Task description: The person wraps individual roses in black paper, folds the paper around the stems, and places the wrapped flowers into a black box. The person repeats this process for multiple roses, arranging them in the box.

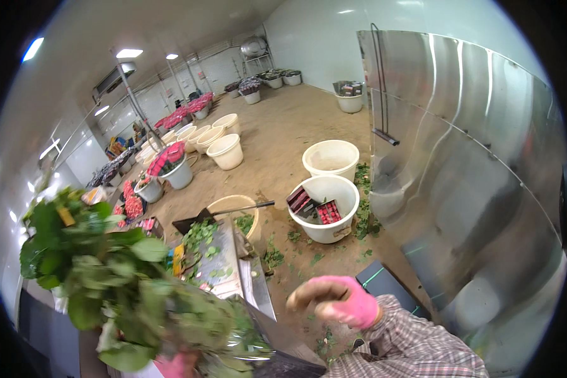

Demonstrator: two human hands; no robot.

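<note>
A bunch of long leafy green stems (123,283), partly wrapped in a clear and black sleeve (288,345), fills the lower left. My left hand (182,364) wears a pink glove and is mostly hidden under the leaves at the bottom edge; its fingers cannot be made out. My right hand (335,301), in a pink glove with soiled fingers, is raised to the right of the sleeve, fingers curved and apart, holding nothing. Beyond the bunch, cut leaves (203,238) lie on a metal-topped table (222,271).
A white tub (323,234) holds boxed red flowers, with another tub (330,156) behind it. Fallen leaves (274,255) litter the floor. Flat dark boards (387,283) with green straps lie by the metal wall panel (463,141). Buckets of flowers (177,175) stand at left.
</note>
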